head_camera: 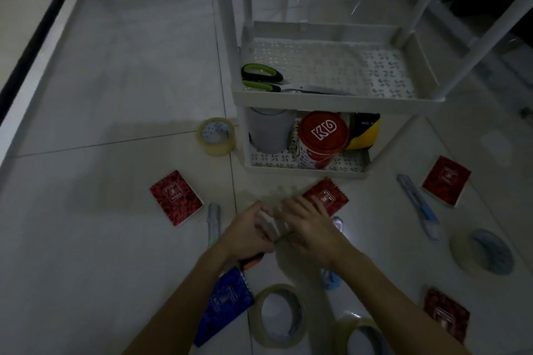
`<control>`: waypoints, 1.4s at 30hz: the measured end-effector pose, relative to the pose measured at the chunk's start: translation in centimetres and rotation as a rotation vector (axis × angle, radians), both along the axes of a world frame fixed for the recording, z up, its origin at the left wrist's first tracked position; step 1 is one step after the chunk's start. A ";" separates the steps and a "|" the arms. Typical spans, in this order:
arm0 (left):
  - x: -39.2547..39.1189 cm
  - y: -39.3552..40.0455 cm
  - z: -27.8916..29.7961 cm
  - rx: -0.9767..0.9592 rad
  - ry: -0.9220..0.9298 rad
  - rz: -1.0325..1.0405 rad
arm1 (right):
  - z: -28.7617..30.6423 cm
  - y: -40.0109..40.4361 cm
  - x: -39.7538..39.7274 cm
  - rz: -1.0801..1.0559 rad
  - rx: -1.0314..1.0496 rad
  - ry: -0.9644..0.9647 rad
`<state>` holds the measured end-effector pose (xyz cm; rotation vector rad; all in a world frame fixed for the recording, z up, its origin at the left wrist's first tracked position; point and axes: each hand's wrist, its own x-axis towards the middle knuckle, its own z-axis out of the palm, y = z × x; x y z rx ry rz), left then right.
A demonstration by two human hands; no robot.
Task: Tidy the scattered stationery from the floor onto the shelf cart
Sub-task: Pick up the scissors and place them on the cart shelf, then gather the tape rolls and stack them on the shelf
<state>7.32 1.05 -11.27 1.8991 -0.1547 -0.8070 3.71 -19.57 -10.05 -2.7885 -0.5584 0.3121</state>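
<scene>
My left hand [248, 235] and my right hand [310, 229] meet low over the floor in front of the white shelf cart [331, 101]. The left fingers curl round a small pale object [266, 220], blurred by motion. The right fingers lie fairly straight above a red notebook [327, 194]. An orange and black tool [252, 262] shows under my left wrist. Green-handled scissors [262, 75] lie on the cart's middle shelf. On the floor lie another red notebook [176, 197], a blue notebook [227, 305], a blue cutter [418, 204] and a tape roll [216, 137].
The cart's bottom shelf holds a red tin [321, 135], a grey roll [269, 130] and yellow-black tape [363, 131]. More tape rolls [278, 315] [481, 251] and red notebooks [445, 180] [445, 314] lie to the right. A clear pen [214, 222] lies to the left.
</scene>
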 end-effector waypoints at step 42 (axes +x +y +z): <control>4.7 -11.3 11.8 -0.246 -0.731 0.000 | 15.6 -8.6 3.3 -0.604 0.573 -0.629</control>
